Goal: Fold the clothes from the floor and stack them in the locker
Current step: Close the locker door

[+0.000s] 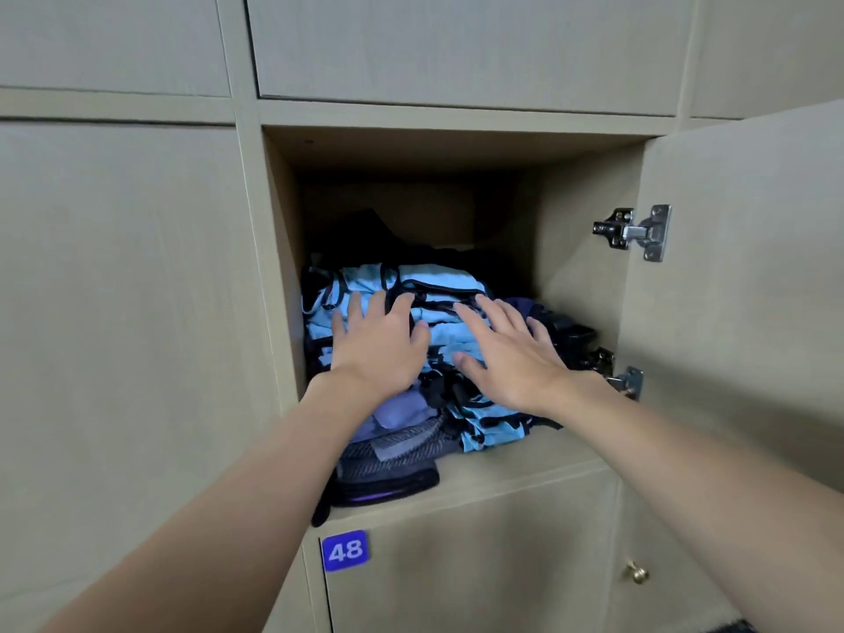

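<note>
A stack of folded clothes fills the open locker (511,463). On top lies a light blue garment with black trim (438,285). Under it sit purple and grey striped pieces (397,445) that reach the shelf's front edge. My left hand (374,349) lies flat on the left side of the blue garment, fingers straight. My right hand (511,354) presses flat on its right side, fingers spread. Dark clothing (365,235) lies deeper in the compartment, mostly in shadow.
The locker door (740,276) stands swung open to the right, with two metal hinges (639,233) on its inner edge. Shut lockers surround the compartment. The one below bears a blue label "48" (345,550) and a small brass knob (637,573).
</note>
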`<state>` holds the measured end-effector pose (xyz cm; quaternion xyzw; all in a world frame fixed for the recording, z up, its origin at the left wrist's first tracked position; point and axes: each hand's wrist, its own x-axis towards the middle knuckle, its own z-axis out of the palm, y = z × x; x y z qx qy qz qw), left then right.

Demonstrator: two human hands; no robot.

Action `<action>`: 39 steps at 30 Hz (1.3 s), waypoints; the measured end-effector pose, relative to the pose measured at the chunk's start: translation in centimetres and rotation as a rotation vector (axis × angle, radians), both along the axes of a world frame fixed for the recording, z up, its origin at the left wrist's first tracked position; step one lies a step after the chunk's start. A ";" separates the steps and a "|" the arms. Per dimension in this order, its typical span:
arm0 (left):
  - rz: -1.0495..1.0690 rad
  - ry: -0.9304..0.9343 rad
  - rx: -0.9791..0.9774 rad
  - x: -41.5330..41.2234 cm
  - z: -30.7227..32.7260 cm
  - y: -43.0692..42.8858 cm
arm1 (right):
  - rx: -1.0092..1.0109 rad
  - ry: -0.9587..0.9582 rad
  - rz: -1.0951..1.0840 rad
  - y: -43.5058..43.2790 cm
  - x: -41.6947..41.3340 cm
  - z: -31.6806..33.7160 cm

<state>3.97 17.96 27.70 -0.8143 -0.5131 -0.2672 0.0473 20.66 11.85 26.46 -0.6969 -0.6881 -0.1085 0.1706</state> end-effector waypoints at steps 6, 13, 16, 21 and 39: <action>-0.220 0.003 0.113 4.0 0.2 -8.1 | 0.179 0.139 -0.108 -11.0 2.5 -1.5; -0.488 0.014 0.175 11.4 0.8 -18.1 | 0.382 0.173 -0.391 -25.7 8.6 -3.6; -0.609 0.041 0.221 14.6 1.1 -22.4 | 0.505 0.104 -0.505 -30.8 10.7 -4.2; -0.768 0.037 0.318 18.7 2.4 -28.6 | 0.770 0.048 -0.627 -36.5 12.3 -5.1; -0.988 -0.020 0.640 18.7 4.7 -33.8 | 0.903 0.523 -0.284 -39.1 9.6 -6.0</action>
